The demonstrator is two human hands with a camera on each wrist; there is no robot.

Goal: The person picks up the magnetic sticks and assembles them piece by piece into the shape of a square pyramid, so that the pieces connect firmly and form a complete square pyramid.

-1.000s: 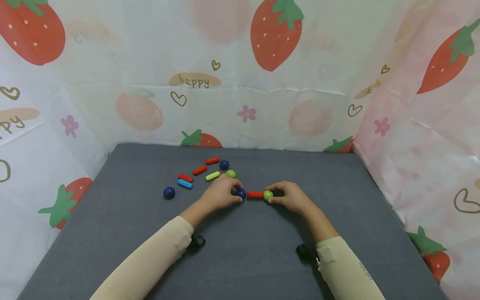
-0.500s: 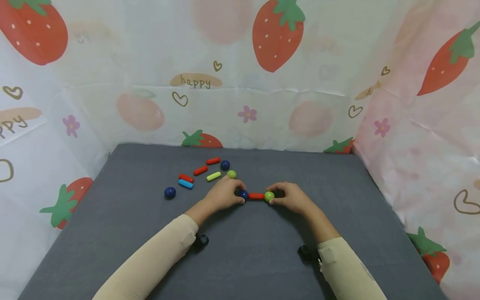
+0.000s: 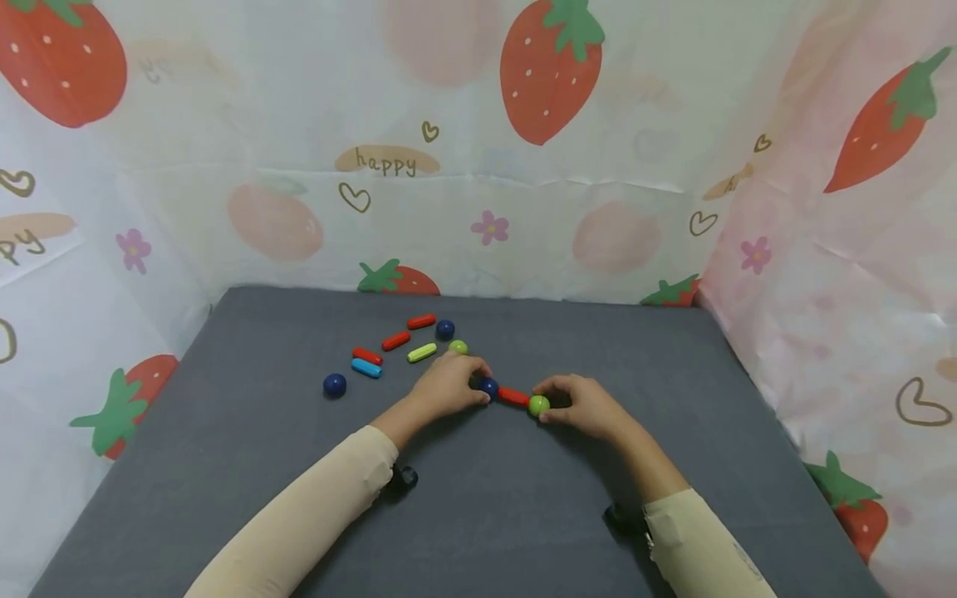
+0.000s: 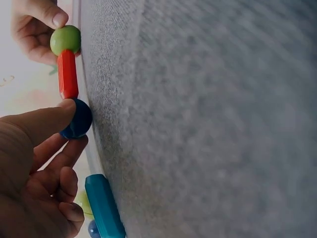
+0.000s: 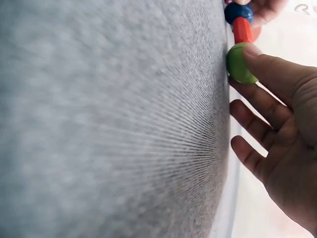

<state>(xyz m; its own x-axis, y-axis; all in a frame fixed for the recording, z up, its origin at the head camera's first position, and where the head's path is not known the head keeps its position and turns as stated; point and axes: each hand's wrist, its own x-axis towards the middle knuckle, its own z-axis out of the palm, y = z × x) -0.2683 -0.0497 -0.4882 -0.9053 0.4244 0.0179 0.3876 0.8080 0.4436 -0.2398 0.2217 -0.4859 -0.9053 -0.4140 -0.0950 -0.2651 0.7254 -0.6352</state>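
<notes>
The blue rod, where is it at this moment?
In the head view, the blue rod lies left of the left hand, beside a red rod.

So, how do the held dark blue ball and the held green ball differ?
The dark blue ball is darker than the green ball. The left hand pinches the dark blue ball, the right hand the green ball. Both are round, at opposite ends of one red stick.

The cloth (image 3: 314, 100) reads "happy" on a tan patch (image 3: 387, 160), "py" on another patch (image 3: 45, 223).
</notes>
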